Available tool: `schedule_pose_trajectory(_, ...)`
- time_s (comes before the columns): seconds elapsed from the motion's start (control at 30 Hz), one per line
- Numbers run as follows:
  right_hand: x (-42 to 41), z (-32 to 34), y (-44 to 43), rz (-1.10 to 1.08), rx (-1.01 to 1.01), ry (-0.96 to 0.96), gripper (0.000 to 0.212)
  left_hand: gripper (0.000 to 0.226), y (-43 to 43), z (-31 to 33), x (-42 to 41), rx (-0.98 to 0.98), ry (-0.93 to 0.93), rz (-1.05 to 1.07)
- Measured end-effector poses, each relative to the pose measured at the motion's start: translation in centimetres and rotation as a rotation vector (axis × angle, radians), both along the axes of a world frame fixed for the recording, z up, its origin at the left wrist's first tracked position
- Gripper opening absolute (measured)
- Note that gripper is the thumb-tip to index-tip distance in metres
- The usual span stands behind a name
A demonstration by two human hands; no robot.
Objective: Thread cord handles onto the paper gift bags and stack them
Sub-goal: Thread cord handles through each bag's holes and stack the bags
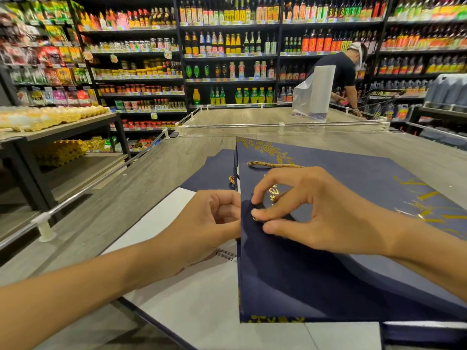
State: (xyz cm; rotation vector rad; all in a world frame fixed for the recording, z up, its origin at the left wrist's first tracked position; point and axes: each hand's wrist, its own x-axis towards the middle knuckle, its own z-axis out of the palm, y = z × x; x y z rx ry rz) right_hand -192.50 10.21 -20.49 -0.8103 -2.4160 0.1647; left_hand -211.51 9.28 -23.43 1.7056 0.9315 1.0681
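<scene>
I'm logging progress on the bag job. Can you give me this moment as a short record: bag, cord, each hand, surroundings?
bag: navy gift bag with gold print, lying on a white sheet
cord: gold-and-navy twisted cord lies on the bag beyond the right hand
right hand: right hand pinches a cord end against the bag's face
left hand: left hand has its fingers curled at the bag's left edge, tips hidden
other bags: navy bags lie behind it
surface: wooden table

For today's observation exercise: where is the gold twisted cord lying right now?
In the head view, the gold twisted cord lies across the navy gift bag near its far edge, just beyond the right hand.
</scene>
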Motion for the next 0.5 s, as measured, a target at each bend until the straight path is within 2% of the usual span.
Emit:
schedule_pose_trajectory(0.1, -0.2, 0.3, -0.1, -0.045, -0.101, 0.306, 0.009, 0.006, 0.1, 0.6, 0.2, -0.024, -0.041, 0.023)
schedule_pose_trajectory(0.13, 0.0, 0.6, -0.4, -0.019, -0.132, 0.308, 0.014, 0.011, 0.1, 0.6, 0.3, -0.020, -0.055, 0.040)
schedule_pose_trajectory(0.2, 0.6, 1.8, -1.3, 0.002, -0.193, 0.175, 0.042, 0.020, 0.0, 0.8, 0.4, -0.007, -0.081, 0.066)
schedule_pose_trajectory(0.23, 0.8, 2.0, -1.1, 0.008, -0.214, 0.054, 0.060, 0.022, -0.2, 0.9, 0.5, -0.003, -0.093, 0.076)
schedule_pose_trajectory(0.27, 1.4, 0.7, -2.2, 0.065, -0.257, -0.150, 0.075, 0.025, -0.1, 0.9, 0.5, 0.003, -0.110, 0.087)
schedule_pose_trajectory(0.33, 3.9, -1.2, -0.5, -0.060, -0.170, -0.084, 0.089, 0.027, -0.1, 1.0, 0.5, 0.013, -0.142, 0.107)
schedule_pose_trajectory(0.37, 4.1, -1.7, 0.3, -0.069, -0.174, -0.053, 0.090, 0.024, -0.1, 1.0, 0.4, 0.020, -0.149, 0.110)
schedule_pose_trajectory(0.4, 4.1, -1.5, 0.2, -0.018, -0.113, -0.125, 0.088, 0.020, -0.1, 1.0, 0.4, 0.031, -0.155, 0.108)
schedule_pose_trajectory(0.47, 1.6, 0.4, -0.3, 0.057, -0.033, -0.237, 0.069, 0.011, -0.1, 1.1, 0.4, 0.051, -0.170, 0.086)
schedule_pose_trajectory(0.5, 0.3, 1.3, -0.6, -0.044, 0.017, -0.084, 0.057, 0.010, -0.1, 1.0, 0.4, 0.063, -0.172, 0.072)
